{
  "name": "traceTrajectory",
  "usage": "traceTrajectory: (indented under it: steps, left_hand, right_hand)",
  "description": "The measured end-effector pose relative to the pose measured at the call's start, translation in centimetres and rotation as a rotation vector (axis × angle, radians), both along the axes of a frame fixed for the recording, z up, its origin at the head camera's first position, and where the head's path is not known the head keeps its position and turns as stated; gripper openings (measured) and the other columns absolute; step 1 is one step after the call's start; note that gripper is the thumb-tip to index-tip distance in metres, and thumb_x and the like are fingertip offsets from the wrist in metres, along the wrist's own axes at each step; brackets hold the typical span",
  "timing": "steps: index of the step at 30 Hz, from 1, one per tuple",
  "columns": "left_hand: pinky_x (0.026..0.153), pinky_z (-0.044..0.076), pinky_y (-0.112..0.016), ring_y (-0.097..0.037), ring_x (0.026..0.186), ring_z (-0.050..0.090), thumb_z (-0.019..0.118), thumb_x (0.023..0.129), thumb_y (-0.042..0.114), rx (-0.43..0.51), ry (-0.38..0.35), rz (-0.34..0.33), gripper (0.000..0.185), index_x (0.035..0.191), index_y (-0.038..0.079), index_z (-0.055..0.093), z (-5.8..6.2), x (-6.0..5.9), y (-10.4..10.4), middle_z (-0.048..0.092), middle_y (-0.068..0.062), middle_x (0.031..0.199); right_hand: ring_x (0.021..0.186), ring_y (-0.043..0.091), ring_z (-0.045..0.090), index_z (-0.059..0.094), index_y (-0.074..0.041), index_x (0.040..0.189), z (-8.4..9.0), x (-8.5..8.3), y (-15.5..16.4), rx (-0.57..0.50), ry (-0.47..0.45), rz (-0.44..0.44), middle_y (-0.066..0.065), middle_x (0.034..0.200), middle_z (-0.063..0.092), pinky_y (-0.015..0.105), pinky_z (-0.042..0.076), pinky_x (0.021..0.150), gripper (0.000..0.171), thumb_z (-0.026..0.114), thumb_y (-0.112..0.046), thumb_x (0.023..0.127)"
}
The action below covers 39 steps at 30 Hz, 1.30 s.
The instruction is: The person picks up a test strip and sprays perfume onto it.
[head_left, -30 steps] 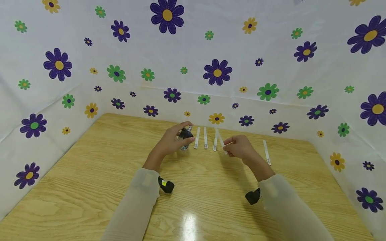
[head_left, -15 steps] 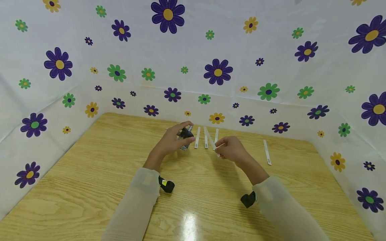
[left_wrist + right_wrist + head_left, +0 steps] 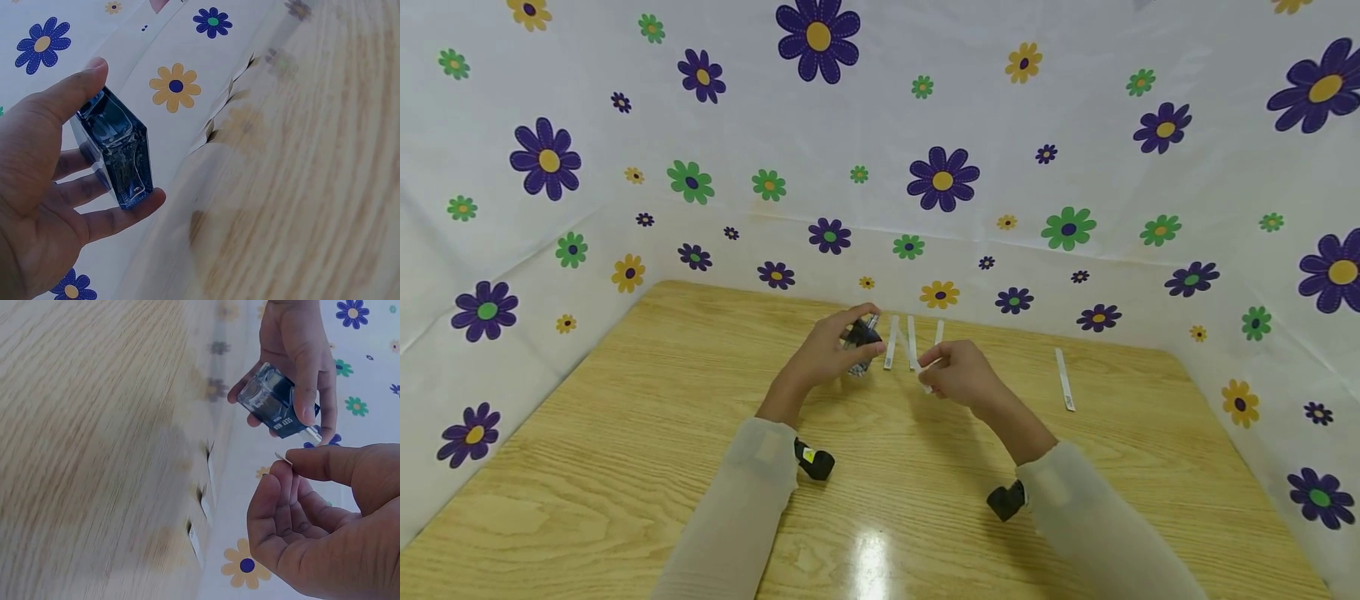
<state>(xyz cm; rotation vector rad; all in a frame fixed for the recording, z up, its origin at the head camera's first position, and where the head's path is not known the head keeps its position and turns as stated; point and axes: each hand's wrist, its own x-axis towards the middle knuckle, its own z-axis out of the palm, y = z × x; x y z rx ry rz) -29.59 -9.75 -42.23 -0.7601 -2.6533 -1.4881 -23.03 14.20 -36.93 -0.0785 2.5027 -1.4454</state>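
My left hand [image 3: 867,335] holds a small dark blue glass bottle [image 3: 859,342] just above the table, thumb on one side and fingers on the other; in the left wrist view the bottle [image 3: 119,150] sits between thumb and fingertips. My right hand [image 3: 928,360] pinches a narrow white paper strip [image 3: 927,387] between thumb and forefinger, right beside the bottle. In the right wrist view the strip's tip [image 3: 282,458] shows just below the bottle [image 3: 275,403].
Three white strips [image 3: 891,342] [image 3: 912,333] [image 3: 938,331] lie side by side on the wooden table [image 3: 662,417] behind my hands. Another strip [image 3: 1063,379] lies apart at the right. Flower-print sheeting [image 3: 940,179] walls in the table on three sides.
My right hand has moved left with the strip, from the right of the row to close beside the bottle. The left hand and bottle have stayed put.
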Motion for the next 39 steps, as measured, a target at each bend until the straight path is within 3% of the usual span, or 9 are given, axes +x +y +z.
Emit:
traceTrajectory:
  steps: [7, 23, 33, 39]
  left_hand:
    - [0.111, 0.04, -0.057, -0.031, 0.141, 0.045, 0.071, 0.095, 0.05, -0.002, 0.021, -0.004, 0.061, 0.148, 0.029, 0.052, 0.07, -0.04, -0.01, 0.048, -0.004, 0.155]
    - [0.111, 0.041, -0.056, -0.032, 0.137, 0.049, 0.071, 0.096, 0.047, -0.016, 0.032, 0.002, 0.056, 0.146, 0.028, 0.054, -0.26, -0.13, 0.0, 0.052, -0.007, 0.151]
    - [0.104, 0.047, -0.053, -0.031, 0.124, 0.058, 0.072, 0.096, 0.042, -0.002, 0.021, -0.018, 0.055, 0.146, 0.027, 0.054, -0.37, -0.18, 0.08, 0.058, -0.01, 0.142]
    - [0.109, 0.043, -0.054, -0.031, 0.136, 0.051, 0.072, 0.096, 0.043, -0.008, 0.019, -0.005, 0.057, 0.147, 0.027, 0.053, -0.35, -0.1, 0.13, 0.051, -0.007, 0.153]
  right_hand:
    - [0.085, 0.031, 0.066, 0.065, 0.004, 0.114, 0.14, 0.22, -0.32, -0.004, -0.008, 0.014, 0.024, 0.108, 0.07, 0.041, 0.057, 0.079, 0.016, 0.063, -0.003, 0.099]
    - [0.081, 0.03, 0.065, 0.065, 0.003, 0.112, 0.33, 0.54, -0.51, -0.008, 0.003, 0.025, 0.024, 0.104, 0.07, 0.04, 0.056, 0.075, 0.014, 0.064, -0.003, 0.099]
    - [0.082, 0.032, 0.065, 0.066, 0.002, 0.113, 0.22, 0.63, -0.51, -0.007, 0.005, 0.033, 0.023, 0.103, 0.07, 0.041, 0.056, 0.076, 0.015, 0.064, -0.003, 0.099]
    - [0.084, 0.033, 0.065, 0.066, 0.002, 0.113, 0.27, 0.65, -0.59, 0.0, 0.004, 0.028, 0.023, 0.103, 0.07, 0.043, 0.057, 0.078, 0.015, 0.064, -0.003, 0.099]
